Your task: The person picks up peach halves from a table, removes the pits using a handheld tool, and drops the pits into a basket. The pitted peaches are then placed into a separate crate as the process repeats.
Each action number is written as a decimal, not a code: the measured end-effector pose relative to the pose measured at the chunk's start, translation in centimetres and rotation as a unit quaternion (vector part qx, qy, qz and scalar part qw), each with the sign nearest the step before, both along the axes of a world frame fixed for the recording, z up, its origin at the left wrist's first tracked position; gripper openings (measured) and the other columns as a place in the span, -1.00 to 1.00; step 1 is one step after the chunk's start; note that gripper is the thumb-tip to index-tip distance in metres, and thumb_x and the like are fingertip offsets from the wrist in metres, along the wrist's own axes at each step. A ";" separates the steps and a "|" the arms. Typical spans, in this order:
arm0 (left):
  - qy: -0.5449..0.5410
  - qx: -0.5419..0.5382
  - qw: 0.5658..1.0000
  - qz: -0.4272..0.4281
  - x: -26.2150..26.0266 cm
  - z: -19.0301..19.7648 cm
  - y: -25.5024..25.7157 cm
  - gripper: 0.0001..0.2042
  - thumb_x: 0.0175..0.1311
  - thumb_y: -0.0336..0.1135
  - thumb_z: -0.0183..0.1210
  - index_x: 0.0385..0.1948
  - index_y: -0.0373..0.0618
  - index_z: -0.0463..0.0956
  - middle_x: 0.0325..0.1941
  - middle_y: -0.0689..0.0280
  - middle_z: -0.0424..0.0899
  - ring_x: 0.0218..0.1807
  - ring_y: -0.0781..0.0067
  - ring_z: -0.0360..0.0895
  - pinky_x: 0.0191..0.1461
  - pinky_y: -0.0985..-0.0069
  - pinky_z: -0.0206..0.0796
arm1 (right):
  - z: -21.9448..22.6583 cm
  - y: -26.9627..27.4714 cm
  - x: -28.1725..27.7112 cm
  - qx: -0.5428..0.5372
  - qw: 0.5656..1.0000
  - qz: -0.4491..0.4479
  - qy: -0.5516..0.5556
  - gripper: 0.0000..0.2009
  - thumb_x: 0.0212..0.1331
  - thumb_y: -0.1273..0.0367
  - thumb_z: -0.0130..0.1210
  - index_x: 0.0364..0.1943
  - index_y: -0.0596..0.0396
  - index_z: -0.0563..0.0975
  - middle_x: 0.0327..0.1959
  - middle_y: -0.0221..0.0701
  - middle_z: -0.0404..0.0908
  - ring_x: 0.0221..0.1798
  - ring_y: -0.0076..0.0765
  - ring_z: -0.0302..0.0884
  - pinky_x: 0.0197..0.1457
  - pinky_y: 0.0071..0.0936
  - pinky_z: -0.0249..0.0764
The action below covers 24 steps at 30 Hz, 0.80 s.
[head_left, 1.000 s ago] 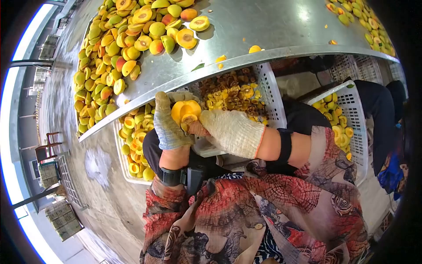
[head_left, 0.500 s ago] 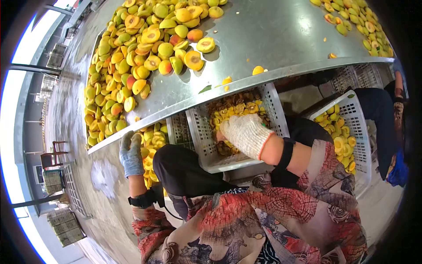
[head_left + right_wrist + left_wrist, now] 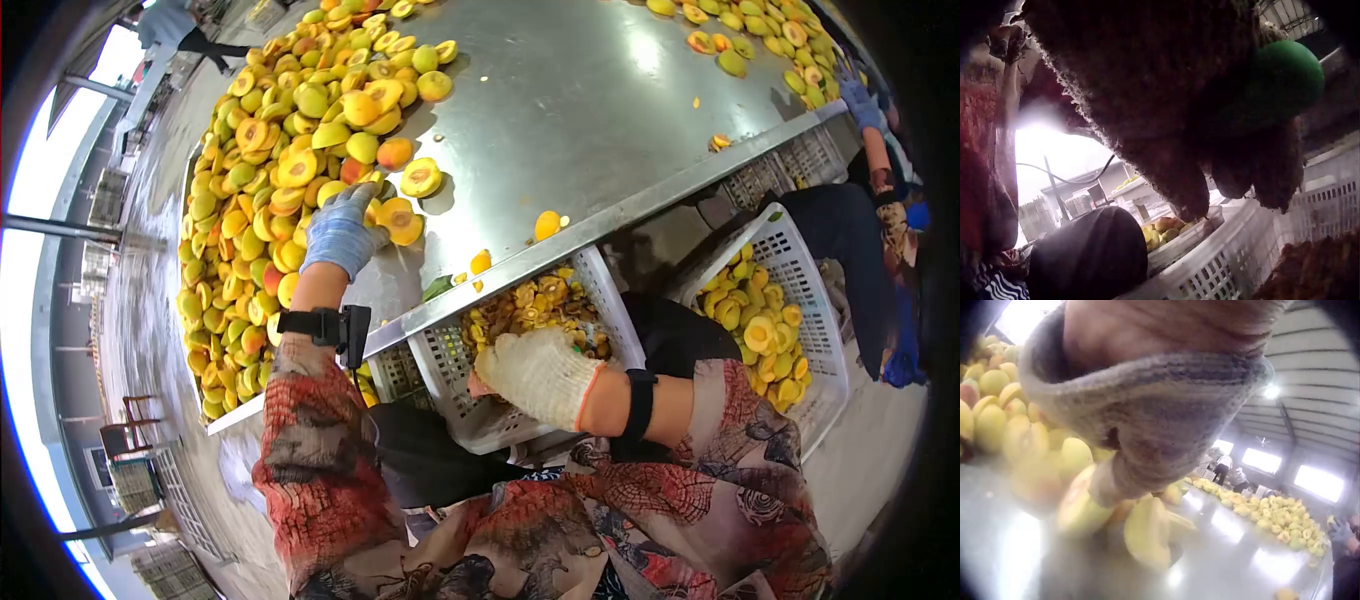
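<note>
My left hand (image 3: 345, 235), in a bluish knit glove, reaches onto the heap of halved peaches (image 3: 250, 210) on the metal table. Its thumb and fingers are spread around fruit at the heap's edge; in the left wrist view the thumb touches a peach half (image 3: 1082, 503), and the other fingers are hidden. Over a white crate of scooped-out pits (image 3: 545, 300) is my right hand (image 3: 540, 375), in a cream knit glove. It grips a tool whose rounded green handle end (image 3: 1288, 81) sticks out of the fist; the working end is hidden.
The table's raised metal edge (image 3: 480, 285) runs between me and the fruit. A white crate of peach halves (image 3: 755, 315) stands at my right. More halves (image 3: 800, 45) lie at the table's far right, near another person's gloved hand (image 3: 860, 100).
The peach half held between both hands is gone from them. My left hand went down beside the left crate, then up onto the heap. My right hand stays over the pit crate.
</note>
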<state>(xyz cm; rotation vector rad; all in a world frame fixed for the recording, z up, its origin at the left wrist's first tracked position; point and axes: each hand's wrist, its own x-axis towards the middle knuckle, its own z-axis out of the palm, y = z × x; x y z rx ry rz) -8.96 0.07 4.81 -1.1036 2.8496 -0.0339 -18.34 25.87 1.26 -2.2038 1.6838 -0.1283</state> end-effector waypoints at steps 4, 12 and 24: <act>-0.075 -0.024 0.997 -0.002 -2.4 -1.8 0.6 -0.58 -0.04 -0.24 0.20 -0.03 0.09 0.46 -0.03 0.15 0.55 0.00 0.11 0.50 0.02 0.26 0.35 | 0.6 0.2 0.1 -0.006 1.000 -0.002 -0.023 -0.89 0.12 0.29 -0.05 -0.32 -0.24 0.50 -0.47 -0.46 0.51 -0.38 -0.30 0.60 -0.54 -0.23 0.44; 0.040 0.059 0.991 0.113 -1.1 -3.9 1.8 -0.59 -0.10 -0.29 0.25 -0.11 -0.05 0.48 -0.16 0.06 0.60 -0.09 0.06 0.56 -0.01 0.20 0.39 | 0.8 0.1 -0.8 -0.026 0.991 -0.081 -0.107 -0.84 0.04 0.33 0.07 -0.30 0.03 0.48 -0.43 -0.30 0.55 -0.35 -0.10 0.59 -0.35 -0.20 0.50; 0.684 0.516 0.481 0.184 5.4 -4.3 15.0 -0.76 0.20 -0.32 0.08 -0.17 -0.25 0.46 -0.28 0.26 0.58 -0.27 0.42 0.54 -0.18 0.50 0.44 | 0.0 -0.7 0.3 -0.150 0.910 -0.147 -0.358 -0.78 0.07 0.34 0.10 -0.19 0.03 0.43 -0.36 -0.18 0.49 -0.25 0.05 0.50 -0.24 -0.13 0.44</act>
